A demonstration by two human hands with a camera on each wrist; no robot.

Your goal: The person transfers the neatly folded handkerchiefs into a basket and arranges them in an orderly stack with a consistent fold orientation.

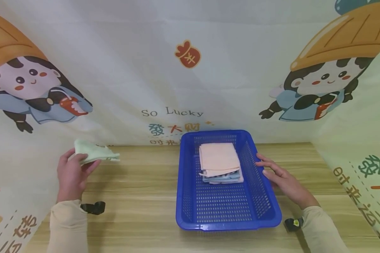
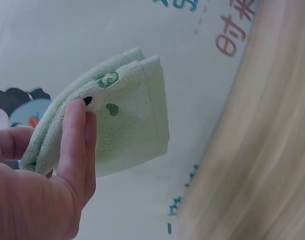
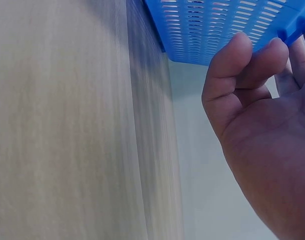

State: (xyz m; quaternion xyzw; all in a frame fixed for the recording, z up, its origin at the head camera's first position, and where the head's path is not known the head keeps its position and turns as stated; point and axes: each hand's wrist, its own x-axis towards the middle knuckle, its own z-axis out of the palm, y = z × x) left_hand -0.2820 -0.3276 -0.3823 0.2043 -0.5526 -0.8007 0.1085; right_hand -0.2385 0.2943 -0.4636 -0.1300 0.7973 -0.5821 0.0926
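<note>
A folded pale green towel (image 1: 95, 151) is pinched between the thumb and fingers of my left hand (image 1: 73, 172), raised above the left part of the table. In the left wrist view the towel (image 2: 132, 120) shows small green and dark patterns, with fingers lying across its near face. My right hand (image 1: 286, 181) holds the right rim of a blue plastic basket (image 1: 228, 225). Seen from the right wrist, some fingers (image 3: 230, 62) curl below that rim against the perforated side. Inside the basket lies a stack of folded towels, a cream towel (image 1: 220, 156) on top and a blue patterned towel (image 1: 223, 177) beneath.
The basket stands on a wood-grain table (image 1: 139, 196). Behind and on both sides hangs a pale printed cloth (image 1: 139, 52) with cartoon figures and lettering. A black wrist device (image 1: 94, 208) sits at the left cuff, another black device (image 1: 293, 224) at the right.
</note>
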